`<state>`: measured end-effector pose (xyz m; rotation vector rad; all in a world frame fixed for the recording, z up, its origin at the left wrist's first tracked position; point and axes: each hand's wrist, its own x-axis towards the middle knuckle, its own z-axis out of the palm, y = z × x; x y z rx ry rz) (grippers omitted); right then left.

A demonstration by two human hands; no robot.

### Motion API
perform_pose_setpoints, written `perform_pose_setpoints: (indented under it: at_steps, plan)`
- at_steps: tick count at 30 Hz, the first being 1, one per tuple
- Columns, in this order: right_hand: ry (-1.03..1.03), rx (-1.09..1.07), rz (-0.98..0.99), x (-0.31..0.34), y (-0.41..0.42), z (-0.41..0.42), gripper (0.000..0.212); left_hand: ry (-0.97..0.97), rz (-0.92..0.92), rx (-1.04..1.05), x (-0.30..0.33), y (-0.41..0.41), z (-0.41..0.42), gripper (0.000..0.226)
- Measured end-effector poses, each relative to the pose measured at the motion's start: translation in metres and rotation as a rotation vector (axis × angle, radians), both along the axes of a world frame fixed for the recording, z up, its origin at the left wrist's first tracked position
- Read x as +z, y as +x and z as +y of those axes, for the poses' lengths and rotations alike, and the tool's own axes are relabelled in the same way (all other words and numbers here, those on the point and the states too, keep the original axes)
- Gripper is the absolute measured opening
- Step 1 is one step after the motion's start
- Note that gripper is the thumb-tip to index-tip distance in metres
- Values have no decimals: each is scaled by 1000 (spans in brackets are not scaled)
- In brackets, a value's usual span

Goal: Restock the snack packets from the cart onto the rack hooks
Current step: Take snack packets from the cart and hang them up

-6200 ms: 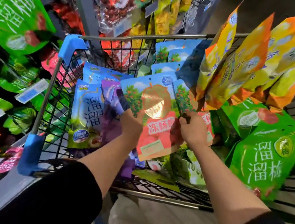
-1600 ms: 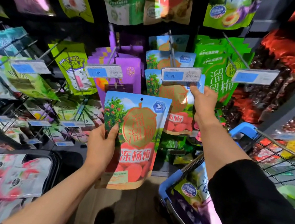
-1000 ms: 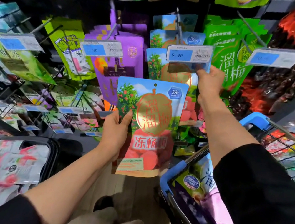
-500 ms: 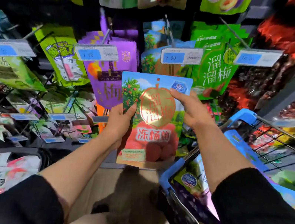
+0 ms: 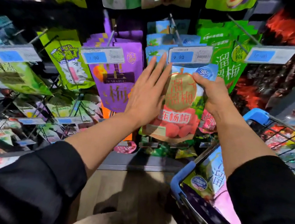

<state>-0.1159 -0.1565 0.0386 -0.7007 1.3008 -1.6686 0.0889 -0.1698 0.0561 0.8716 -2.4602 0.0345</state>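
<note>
Right hand (image 5: 212,95) pinches the packet (image 5: 181,105) at its top corner, upright, top edge just under the hook (image 5: 173,27) tag. Left hand (image 5: 149,90), fingers straight, lies flat against its left side.

cart (image 5: 255,114) cut off right, far tags (image 5: 260,55) blurred — unreadable

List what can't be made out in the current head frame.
- Blue-and-red snack packet: its hanging hole and the hook tip, hidden behind the white price tag.
- Right-hand price tag: digits blurred.
- Blue-handled wire cart: contents cut off by the right edge.
- Left hand: palm contact hidden.
</note>
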Motion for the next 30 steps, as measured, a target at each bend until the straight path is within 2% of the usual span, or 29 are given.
perform_pose_setpoints:
  at_steps: [6, 12, 20, 26, 30]
  plan:
    - [-54, -27, 19, 0, -1, -13, 19, 1, -160, -9, 2, -1, -18, 96]
    - [13, -43, 111, -3, -6, -22, 22, 2, -213, 20, 2, -1, -20, 93]
    - [-20, -66, 101, -5, 0, -27, 23, 34, -254, 1, 0, 2, -24, 98]
    - [-21, -136, 105, -3, 5, -38, 25, -13, -303, 1, 2, 6, -30, 100]
    - [53, -194, 125, 0, 9, -56, 20, -47, -326, -6, 4, 10, -32, 97]
